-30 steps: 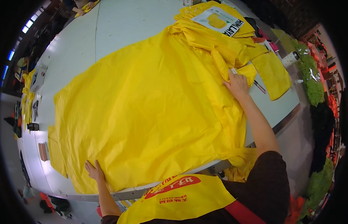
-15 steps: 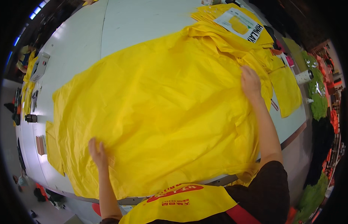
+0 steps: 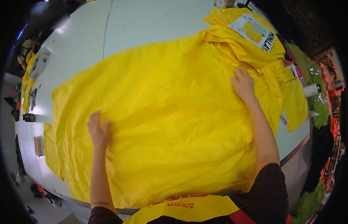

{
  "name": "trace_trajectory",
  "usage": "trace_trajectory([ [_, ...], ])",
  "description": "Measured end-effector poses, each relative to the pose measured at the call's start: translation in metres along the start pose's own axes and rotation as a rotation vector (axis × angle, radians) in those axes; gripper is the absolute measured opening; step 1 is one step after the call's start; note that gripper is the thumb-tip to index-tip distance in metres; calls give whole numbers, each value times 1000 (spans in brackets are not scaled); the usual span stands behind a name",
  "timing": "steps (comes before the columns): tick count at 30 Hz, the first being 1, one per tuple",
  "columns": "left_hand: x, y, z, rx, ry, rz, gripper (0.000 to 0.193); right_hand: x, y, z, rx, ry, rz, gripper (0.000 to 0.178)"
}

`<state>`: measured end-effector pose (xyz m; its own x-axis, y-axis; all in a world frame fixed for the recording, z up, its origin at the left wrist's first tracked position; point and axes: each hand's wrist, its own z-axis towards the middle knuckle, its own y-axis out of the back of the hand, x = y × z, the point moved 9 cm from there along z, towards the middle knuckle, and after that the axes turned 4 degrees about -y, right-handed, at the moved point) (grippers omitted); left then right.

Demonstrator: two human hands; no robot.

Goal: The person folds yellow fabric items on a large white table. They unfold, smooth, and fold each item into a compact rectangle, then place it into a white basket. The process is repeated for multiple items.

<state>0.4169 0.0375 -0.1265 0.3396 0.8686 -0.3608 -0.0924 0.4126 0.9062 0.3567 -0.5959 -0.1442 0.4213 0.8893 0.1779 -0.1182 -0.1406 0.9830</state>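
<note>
- Pale desk (image 3: 144, 22), its bare part stretching beyond the left grip (image 3: 99, 131) and the right grip (image 3: 244, 85).
- White printed packet (image 3: 252, 33), beyond the right grip and a little to its right.
- Small carton (image 3: 223, 3), well beyond the right grip.
- White cylinder (image 3: 312, 90) with a dark end, right of the right grip.
- Slim tool (image 3: 283, 120), right of the right grip and nearer the wearer; too small to identify.
- Green heap (image 3: 320, 112), farther right of the right grip.
- Dark round container (image 3: 29, 118), well left of the left grip.
- Small brown box (image 3: 38, 146), just below that container, left of the left grip.
- Long pale box (image 3: 40, 64), beyond the left grip, to its left.
</note>
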Motion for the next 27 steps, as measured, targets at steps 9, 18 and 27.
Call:
trace_trajectory([
  [9, -24, 5, 42, -2, -19, 106, 60, 8, 20, 33, 101, 75, 626, 69],
  [18, 107, 72, -219, 28, 466, 288, 62, -148, 24, -187, 12, -218, -54, 68],
  [27, 19, 61, -264, 184, 232, 365, 65, -146, 38, -305, 81, -252, 122, 60],
])
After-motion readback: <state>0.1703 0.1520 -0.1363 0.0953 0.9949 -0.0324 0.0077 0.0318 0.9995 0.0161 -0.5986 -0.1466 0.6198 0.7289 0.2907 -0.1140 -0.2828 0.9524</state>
